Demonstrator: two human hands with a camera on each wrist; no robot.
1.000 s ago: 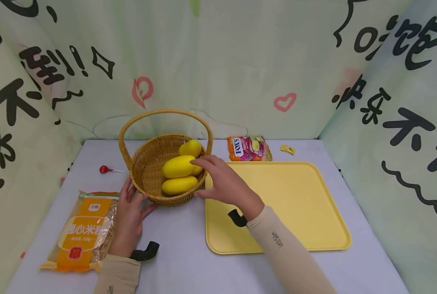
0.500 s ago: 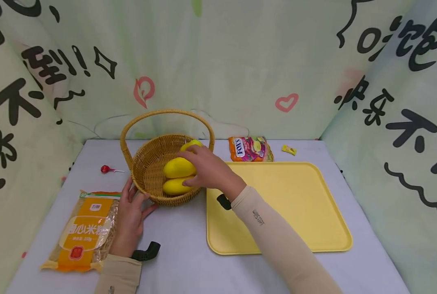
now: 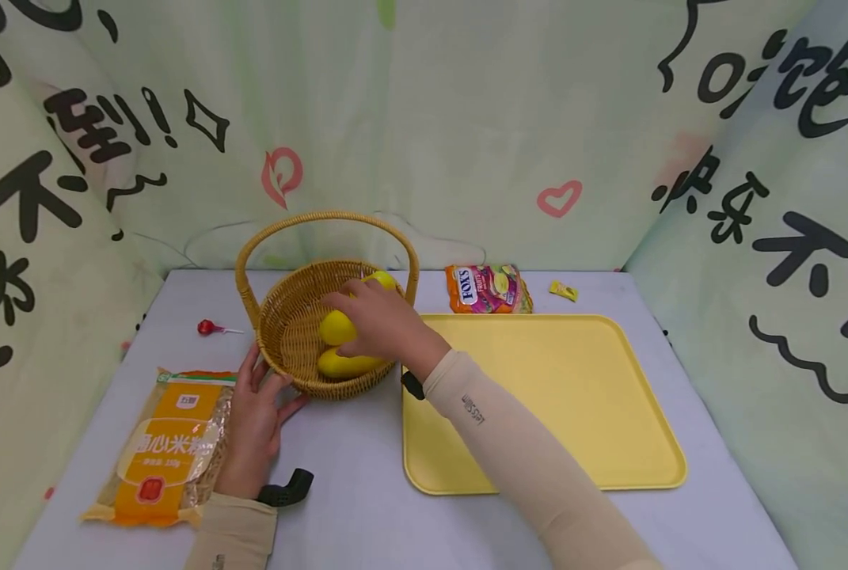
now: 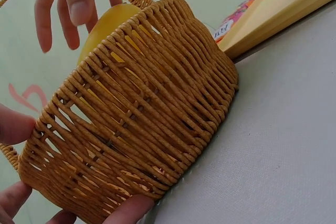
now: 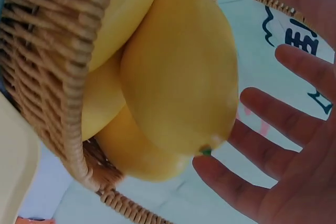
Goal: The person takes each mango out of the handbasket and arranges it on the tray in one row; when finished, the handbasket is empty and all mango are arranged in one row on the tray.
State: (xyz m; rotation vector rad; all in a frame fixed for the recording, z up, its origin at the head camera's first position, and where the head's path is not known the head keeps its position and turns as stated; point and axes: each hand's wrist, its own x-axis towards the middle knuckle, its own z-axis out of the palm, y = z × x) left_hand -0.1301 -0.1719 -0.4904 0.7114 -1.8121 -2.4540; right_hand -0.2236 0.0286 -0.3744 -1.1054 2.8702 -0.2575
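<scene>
A wicker basket (image 3: 291, 328) with a tall arched handle stands at the back left, several yellow mangoes in its right half. My left hand (image 3: 251, 419) rests against its lower left side, fingertips spread along the weave and rim in the left wrist view. Over the fruit reaches my right hand (image 3: 384, 323), partly hiding the upper mango (image 3: 336, 327); another mango (image 3: 348, 364) lies nearer the front rim. In the right wrist view the right fingers (image 5: 283, 116) are spread beside a large mango (image 5: 181, 72) with a green stem spot, one fingertip close to that spot.
A yellow tray (image 3: 559, 412) lies right of the basket. Behind it are a FOX'S candy bag (image 3: 488, 289) and a small yellow-wrapped candy (image 3: 563, 291). A red lollipop (image 3: 210, 327) lies left of the basket, and an orange food bag (image 3: 163, 451) sits beside the left hand.
My right hand has moved left and inward, from the basket's right rim to over the mangoes. The left hand and basket have stayed in place.
</scene>
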